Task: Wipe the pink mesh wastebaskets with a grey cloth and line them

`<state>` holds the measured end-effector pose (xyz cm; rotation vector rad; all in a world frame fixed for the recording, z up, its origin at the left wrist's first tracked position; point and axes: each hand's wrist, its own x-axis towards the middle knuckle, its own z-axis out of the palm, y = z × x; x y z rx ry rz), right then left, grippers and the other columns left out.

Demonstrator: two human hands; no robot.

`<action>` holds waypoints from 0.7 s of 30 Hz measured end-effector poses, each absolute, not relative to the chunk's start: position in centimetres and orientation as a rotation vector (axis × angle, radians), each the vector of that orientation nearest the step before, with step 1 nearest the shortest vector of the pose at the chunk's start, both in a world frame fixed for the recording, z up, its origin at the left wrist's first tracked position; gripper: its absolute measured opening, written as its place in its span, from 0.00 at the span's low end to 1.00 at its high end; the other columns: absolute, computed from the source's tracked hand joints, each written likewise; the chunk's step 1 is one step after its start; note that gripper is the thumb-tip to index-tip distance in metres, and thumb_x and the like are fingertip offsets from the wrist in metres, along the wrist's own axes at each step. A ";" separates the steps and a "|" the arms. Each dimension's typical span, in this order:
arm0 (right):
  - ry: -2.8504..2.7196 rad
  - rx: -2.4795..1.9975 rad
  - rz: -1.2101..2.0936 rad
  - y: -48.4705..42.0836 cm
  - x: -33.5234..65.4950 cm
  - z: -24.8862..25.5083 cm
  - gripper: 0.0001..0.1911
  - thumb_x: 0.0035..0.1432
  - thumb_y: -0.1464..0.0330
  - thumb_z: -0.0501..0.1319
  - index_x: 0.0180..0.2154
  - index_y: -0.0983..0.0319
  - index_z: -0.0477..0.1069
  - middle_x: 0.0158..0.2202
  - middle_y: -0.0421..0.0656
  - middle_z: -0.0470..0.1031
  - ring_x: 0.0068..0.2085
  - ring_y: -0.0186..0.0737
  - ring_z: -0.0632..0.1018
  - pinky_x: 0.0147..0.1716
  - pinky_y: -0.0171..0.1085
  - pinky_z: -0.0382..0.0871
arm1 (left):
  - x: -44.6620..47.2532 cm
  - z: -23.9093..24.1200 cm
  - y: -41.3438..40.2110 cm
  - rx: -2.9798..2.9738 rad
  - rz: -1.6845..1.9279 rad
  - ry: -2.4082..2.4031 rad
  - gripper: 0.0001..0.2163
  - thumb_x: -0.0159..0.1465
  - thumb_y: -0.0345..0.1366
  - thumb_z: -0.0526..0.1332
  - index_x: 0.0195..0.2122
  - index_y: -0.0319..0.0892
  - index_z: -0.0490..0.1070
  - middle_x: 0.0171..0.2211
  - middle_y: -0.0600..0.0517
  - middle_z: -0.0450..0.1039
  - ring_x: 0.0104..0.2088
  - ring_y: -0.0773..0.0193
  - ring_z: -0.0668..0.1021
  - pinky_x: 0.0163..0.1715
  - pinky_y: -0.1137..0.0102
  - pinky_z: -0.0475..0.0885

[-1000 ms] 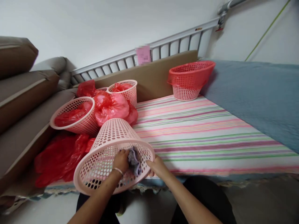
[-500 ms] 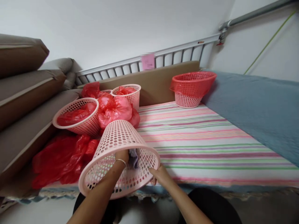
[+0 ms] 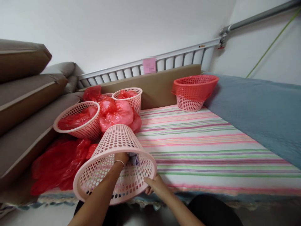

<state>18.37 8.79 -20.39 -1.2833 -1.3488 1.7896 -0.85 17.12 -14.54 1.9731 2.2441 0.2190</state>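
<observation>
A pale pink perforated plastic basket (image 3: 118,136) lies tilted on its side, its mouth facing me. My right hand (image 3: 152,184) grips the right side of its rim, thumb on the inside. Reaching in through the mouth, my left hand (image 3: 122,157) is closed on a greyish-purple cloth (image 3: 134,158) against the inner wall; its fingertips are hidden. Just behind the basket sits a bunched red plastic bag (image 3: 116,113). More red plastic (image 3: 61,166) lies crumpled to the left.
Baskets holding red plastic, one at the left (image 3: 90,127) and one behind (image 3: 135,102), stand nearby. A red-lined basket (image 3: 190,103) stands at the back right on the striped sheet (image 3: 211,153). Grey-brown cushions (image 3: 28,97) are stacked at the left. A radiator (image 3: 117,73) runs along the wall.
The basket's mouth has shifted slightly left and down, and my right hand has moved with the rim. My left hand and the cloth remain inside.
</observation>
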 end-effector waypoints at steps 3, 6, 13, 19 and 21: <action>-1.343 -1.292 1.773 8.9 18.1 -20.7 0.07 0.51 0.68 0.51 0.25 0.63 0.65 0.11 0.37 0.66 0.14 0.32 0.69 0.16 0.30 0.66 | 0.1 -14.7 14.1 2.050 0.222 2.187 0.14 0.60 0.36 0.57 0.47 0.41 0.66 0.48 0.48 0.68 0.47 0.58 0.71 0.48 0.58 0.65; -1.349 -1.312 1.728 9.1 17.9 -21.0 0.06 0.50 0.69 0.52 0.26 0.63 0.65 0.11 0.36 0.66 0.15 0.33 0.70 0.16 0.30 0.65 | 1.3 -14.7 9.7 2.148 0.222 2.070 0.17 0.54 0.32 0.62 0.45 0.44 0.68 0.44 0.49 0.70 0.46 0.59 0.71 0.47 0.66 0.64; -1.439 -1.249 1.689 8.9 19.6 -20.0 0.07 0.47 0.70 0.52 0.26 0.64 0.67 0.13 0.37 0.68 0.15 0.33 0.70 0.15 0.29 0.63 | 2.5 -14.1 4.8 2.211 0.155 2.023 0.18 0.51 0.32 0.61 0.44 0.50 0.70 0.44 0.51 0.71 0.44 0.58 0.72 0.43 0.68 0.65; -1.510 -1.284 1.528 9.7 22.9 -18.0 0.06 0.48 0.69 0.53 0.27 0.63 0.67 0.12 0.35 0.66 0.15 0.32 0.69 0.14 0.28 0.63 | 0.9 -13.3 13.8 2.006 0.115 2.344 0.14 0.62 0.30 0.53 0.49 0.42 0.66 0.49 0.45 0.67 0.50 0.55 0.69 0.49 0.57 0.63; -1.514 -1.296 1.500 9.7 22.7 -17.7 0.06 0.48 0.69 0.54 0.28 0.64 0.67 0.13 0.36 0.67 0.15 0.33 0.70 0.14 0.29 0.63 | 0.7 -13.7 16.1 1.949 0.105 2.388 0.14 0.63 0.36 0.54 0.49 0.43 0.64 0.52 0.47 0.64 0.51 0.56 0.68 0.51 0.54 0.61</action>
